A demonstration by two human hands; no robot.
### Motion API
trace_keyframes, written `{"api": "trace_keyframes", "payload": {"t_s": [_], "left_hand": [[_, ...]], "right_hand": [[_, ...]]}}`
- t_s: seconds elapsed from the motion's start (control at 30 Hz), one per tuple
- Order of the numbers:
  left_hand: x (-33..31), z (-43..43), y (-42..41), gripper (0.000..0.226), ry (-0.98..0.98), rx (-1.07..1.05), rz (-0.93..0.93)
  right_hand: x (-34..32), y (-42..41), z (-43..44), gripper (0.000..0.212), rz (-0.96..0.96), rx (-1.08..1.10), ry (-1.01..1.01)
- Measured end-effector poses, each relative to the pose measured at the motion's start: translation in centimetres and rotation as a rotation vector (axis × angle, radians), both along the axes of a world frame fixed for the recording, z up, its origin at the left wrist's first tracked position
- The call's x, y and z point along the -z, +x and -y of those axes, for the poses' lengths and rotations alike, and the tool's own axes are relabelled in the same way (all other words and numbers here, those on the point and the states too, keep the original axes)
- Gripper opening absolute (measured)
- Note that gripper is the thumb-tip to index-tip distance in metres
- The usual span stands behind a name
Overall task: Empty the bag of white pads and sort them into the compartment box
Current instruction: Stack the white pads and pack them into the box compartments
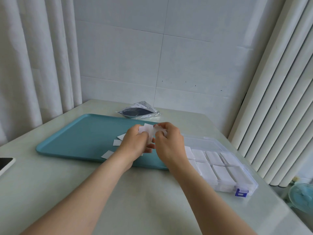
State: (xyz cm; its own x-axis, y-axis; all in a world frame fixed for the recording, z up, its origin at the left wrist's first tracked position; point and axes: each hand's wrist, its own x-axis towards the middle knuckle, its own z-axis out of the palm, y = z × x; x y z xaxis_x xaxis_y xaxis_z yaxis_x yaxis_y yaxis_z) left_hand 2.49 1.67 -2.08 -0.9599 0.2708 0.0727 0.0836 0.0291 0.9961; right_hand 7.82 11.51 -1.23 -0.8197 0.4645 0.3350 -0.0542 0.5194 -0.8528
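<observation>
Both hands meet over the right part of a teal tray (pixel 76 133). My left hand (pixel 135 143) and my right hand (pixel 169 141) together grip a small bunch of white pads (pixel 149 131). A few loose white pads (pixel 116 142) lie on the tray left of my left hand, one (pixel 107 154) at the tray's front rim. The clear compartment box (pixel 250 182) lies open on the right, its cells holding stacked white pads. The silver and dark bag (pixel 140 111) lies flat behind the tray.
A phone or tablet (pixel 5 164) sits at the table's left edge. White curtains hang at left and right. A small fan (pixel 301 197) stands below the table's right side. The box has a blue latch (pixel 241 193) at its near end.
</observation>
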Motion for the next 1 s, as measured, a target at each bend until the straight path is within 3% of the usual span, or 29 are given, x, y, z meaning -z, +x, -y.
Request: {"api": "trace_keyframes", "payload": {"t_s": [0.13,0.23,0.33,0.5,0.63,0.77,0.87,1.0], "left_hand": [[-0.9,-0.2,0.7,0.026,0.182,0.102,0.103],[-1.4,-0.1,1.4,0.038,0.287,0.177,0.155],[-1.3,0.0,1.2,0.054,0.342,0.304,0.211],[-0.9,0.4,0.3,0.053,0.351,0.401,0.281],[-0.5,0.3,-0.4,0.044,0.247,0.359,0.260],[-0.4,0.2,-0.7,0.027,0.221,0.238,0.235],[-0.2,0.3,-0.7,0.029,0.171,0.237,0.170],[0.0,0.2,-0.3,0.018,0.081,0.289,0.100]], "right_hand": [[0.0,0.1,-0.2,0.028,-0.066,0.034,-0.050],[-0.1,0.1,-0.6,0.021,-0.116,0.047,-0.051],[0.0,0.0,-1.1,0.018,-0.135,0.051,-0.036],[-0.4,0.4,-1.9,0.017,-0.109,-0.020,-0.059],[-0.3,0.1,-2.2,0.013,-0.085,0.029,0.297],[-0.7,0.8,-2.0,0.066,-0.021,-0.114,0.452],[-0.5,1.0,-2.5,0.097,0.082,-0.167,0.748],[0.1,0.8,-3.1,0.083,0.091,-0.116,0.958]]}}
